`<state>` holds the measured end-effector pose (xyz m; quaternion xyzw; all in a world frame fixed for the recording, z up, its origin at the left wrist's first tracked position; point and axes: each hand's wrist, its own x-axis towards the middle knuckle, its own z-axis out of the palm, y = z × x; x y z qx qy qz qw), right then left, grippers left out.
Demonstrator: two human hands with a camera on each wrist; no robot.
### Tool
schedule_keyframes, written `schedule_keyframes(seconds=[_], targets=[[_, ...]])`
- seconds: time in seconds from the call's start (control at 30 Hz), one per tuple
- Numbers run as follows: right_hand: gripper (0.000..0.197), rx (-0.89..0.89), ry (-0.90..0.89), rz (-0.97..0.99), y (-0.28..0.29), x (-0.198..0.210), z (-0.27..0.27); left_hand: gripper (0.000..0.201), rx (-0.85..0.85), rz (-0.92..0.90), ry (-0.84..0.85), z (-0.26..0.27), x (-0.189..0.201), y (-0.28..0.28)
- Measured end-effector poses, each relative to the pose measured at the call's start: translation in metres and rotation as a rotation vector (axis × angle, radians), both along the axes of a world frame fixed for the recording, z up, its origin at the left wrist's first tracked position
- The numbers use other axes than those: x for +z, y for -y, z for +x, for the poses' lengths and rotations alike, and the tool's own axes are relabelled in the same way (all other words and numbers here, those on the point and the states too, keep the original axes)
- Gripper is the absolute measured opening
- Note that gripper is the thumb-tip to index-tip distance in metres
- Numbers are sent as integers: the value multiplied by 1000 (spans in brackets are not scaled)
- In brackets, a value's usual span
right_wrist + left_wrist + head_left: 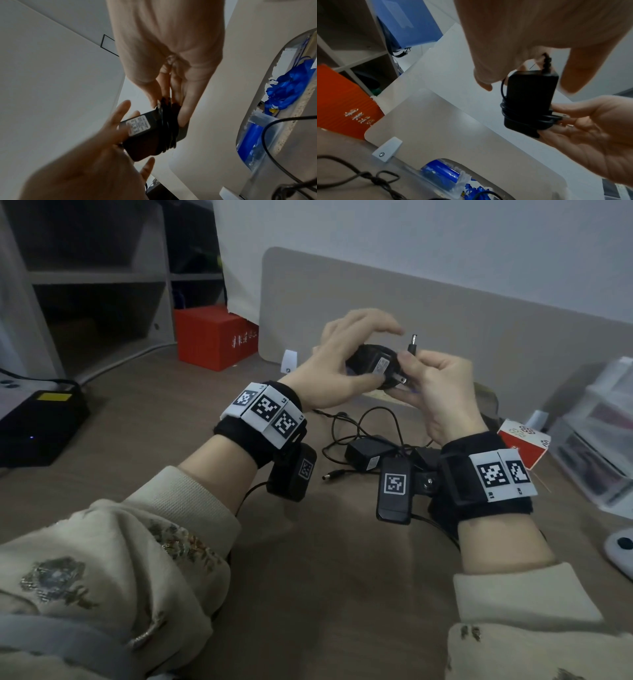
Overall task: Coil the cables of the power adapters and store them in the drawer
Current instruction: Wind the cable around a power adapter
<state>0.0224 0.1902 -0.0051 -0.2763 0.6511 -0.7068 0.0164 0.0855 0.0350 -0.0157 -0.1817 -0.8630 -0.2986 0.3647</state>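
I hold a black power adapter [371, 364] above the desk, its cable wound round the body [529, 97]. My left hand [342, 364] grips the adapter body, thumb underneath, fingers arched over it. My right hand [438, 385] pinches the wound cable coil [167, 121] against the adapter, with the barrel plug [412, 341] sticking up past the thumb. The white label [139, 125] faces the right wrist view. A second black adapter [363, 455] lies on the desk below my hands, its cable [370, 419] loose and tangled and its plug [334, 475] toward me.
A grey divider panel [445, 313] stands behind my hands. A red box [214, 337] sits back left, a black device [37, 422] far left. A small red-and-white box [524, 440] and clear plastic drawers [599, 440] stand at right. A desk cutout holds blue items [440, 174].
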Motion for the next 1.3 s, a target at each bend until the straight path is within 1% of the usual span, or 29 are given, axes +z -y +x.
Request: schedule_keyframes(seconds=[0.1, 0.17, 0.23, 0.3, 0.37, 0.43, 0.57, 0.73, 0.83, 0.93, 1.0, 1.1, 1.23, 1.3], targets=[[20, -8, -48, 4, 0, -1, 2, 63, 19, 265, 215, 4, 2, -5], [16, 9, -80, -17, 1, -2, 2, 69, 44, 414, 296, 4, 2, -7], [12, 19, -90, -62, 1, -2, 3, 66, 40, 505, 363, 6, 3, -9], [12, 41, -81, -104, 1, -1, 4, 61, -1, 579, 384, 6, 3, -11], [13, 64, -71, -123, 1, 0, 4, 56, -29, 635, 337, 8, 6, -13], [15, 63, -86, -113, 2, 1, 3, 54, -35, 642, 304, 8, 8, -12], [17, 67, -88, -91, 4, 0, 0, 59, -60, 597, 302, 8, 8, -8], [32, 33, -93, -104, 7, -1, 1, 55, -99, 572, 273, 10, 7, -9], [28, 2, -96, -85, 5, 0, 1, 53, -122, 574, 273, 11, 8, -10], [22, -5, -142, -34, 3, 0, -2, 49, -127, 585, 280, 11, 8, -12], [19, -19, -176, -51, 3, -1, -3, 45, -126, 596, 274, 10, 8, -13], [16, -88, -267, -81, 3, -2, -6, 39, -98, 615, 263, 9, 7, -12], [19, -121, -363, -40, 2, -3, -8, 29, -76, 635, 243, 8, 6, -11], [20, -95, -363, -15, 3, -3, -7, 22, -72, 678, 227, 8, 6, -12]])
